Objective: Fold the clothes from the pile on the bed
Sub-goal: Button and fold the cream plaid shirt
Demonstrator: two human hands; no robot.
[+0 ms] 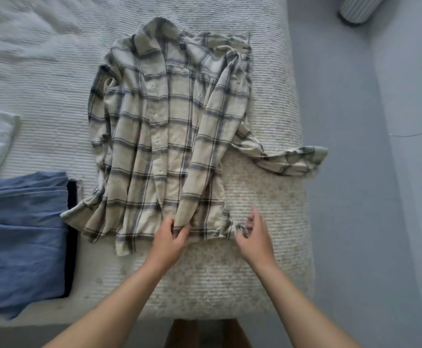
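Fingers of the left hand [172, 233] are pinching the plaid shirt [164, 136] hem to steady it on the bed [267, 222], while the right hand [254, 231], loosely open and holding nothing, is hovering just beside the hem corner.

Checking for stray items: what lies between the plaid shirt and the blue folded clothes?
Head view: only a dark garment beside the blue folded clothes; plaid shirt.

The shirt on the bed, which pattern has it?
Cream shirt with dark plaid, head view.
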